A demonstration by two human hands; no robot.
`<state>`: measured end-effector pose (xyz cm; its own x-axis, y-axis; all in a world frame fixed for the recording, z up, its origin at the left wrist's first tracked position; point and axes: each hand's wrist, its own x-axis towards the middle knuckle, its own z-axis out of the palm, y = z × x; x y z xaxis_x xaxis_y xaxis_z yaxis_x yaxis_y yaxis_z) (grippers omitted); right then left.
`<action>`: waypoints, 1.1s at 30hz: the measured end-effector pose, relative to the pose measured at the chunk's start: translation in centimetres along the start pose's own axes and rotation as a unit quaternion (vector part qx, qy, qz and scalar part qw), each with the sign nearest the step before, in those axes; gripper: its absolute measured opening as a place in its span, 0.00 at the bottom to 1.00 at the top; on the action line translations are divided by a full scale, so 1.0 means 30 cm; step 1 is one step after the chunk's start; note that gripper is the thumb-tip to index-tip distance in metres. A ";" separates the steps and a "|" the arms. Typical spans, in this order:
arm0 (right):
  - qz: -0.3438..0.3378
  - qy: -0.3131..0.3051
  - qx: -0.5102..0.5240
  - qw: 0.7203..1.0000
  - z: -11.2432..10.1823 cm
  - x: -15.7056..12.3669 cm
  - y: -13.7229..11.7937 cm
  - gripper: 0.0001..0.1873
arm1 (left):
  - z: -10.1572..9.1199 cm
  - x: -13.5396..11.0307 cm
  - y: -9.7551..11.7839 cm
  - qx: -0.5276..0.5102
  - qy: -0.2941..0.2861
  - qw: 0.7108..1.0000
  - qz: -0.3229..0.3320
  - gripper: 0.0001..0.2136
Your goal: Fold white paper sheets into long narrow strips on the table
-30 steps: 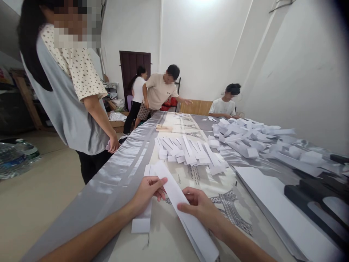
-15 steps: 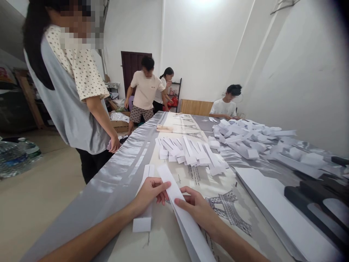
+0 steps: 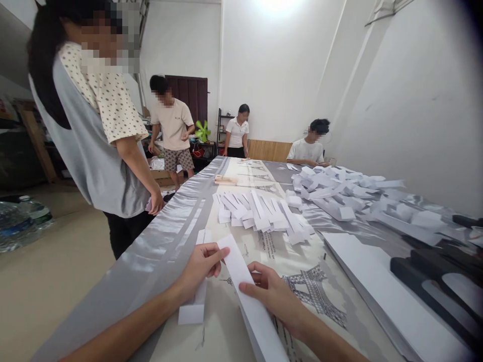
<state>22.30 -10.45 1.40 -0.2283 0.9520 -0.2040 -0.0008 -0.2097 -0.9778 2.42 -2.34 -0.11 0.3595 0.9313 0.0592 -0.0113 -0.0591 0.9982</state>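
Tablecloth [image 3: 221,339] beneath paper strip [image 3: 257,318] in left hand [image 3: 199,266] and right hand [image 3: 274,292]

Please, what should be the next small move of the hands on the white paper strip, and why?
I would probably slide the right hand along the white paper strip toward the body, pressing it flatter. The left hand pinches its far end, which should steady it, while nearer the body a lower layer seems to stand apart along its left edge.
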 end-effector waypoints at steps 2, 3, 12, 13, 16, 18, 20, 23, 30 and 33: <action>-0.005 0.018 0.005 1.000 0.000 0.001 0.002 0.22 | 0.007 -0.005 0.000 0.018 -0.019 1.000 -0.006 0.22; -0.011 0.029 0.002 1.000 -0.001 0.003 0.004 0.23 | 0.011 -0.008 0.000 0.023 -0.027 0.999 -0.009 0.22; -0.082 0.021 -0.011 0.996 -0.001 0.032 0.044 0.26 | 0.025 -0.006 -0.009 0.010 -0.012 0.998 -0.058 0.25; -0.089 0.020 -0.021 0.996 -0.002 0.035 0.054 0.26 | 0.023 -0.004 -0.013 0.016 -0.012 0.998 -0.061 0.25; -0.108 0.040 -0.088 0.989 -0.003 0.040 0.086 0.28 | 0.016 0.003 -0.021 0.063 -0.018 0.995 -0.069 0.26; -0.138 0.059 -0.165 0.975 -0.003 0.040 0.102 0.30 | 0.009 0.008 -0.023 0.103 -0.025 0.992 -0.073 0.26; -0.177 0.068 -0.252 0.949 -0.002 0.036 0.109 0.29 | 0.000 0.013 -0.024 0.136 -0.028 0.988 -0.071 0.26; -0.215 0.061 -0.354 0.908 0.002 0.026 0.103 0.23 | -0.013 0.015 -0.022 0.188 -0.034 0.979 -0.069 0.24; -0.274 0.031 -0.487 0.829 -0.004 0.020 0.106 0.22 | -0.021 -0.013 -0.007 0.381 0.004 0.924 -0.019 0.19; -0.261 -0.004 -0.500 0.826 -0.005 0.027 0.119 0.26 | -0.017 -0.025 0.002 0.458 0.026 0.889 -0.003 0.16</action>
<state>22.25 -10.38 -2.28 -0.4573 0.8520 0.2549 0.7017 0.5218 -0.4852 1.67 -2.85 -0.10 0.3137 0.9463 0.0778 0.7630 -0.3000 0.5725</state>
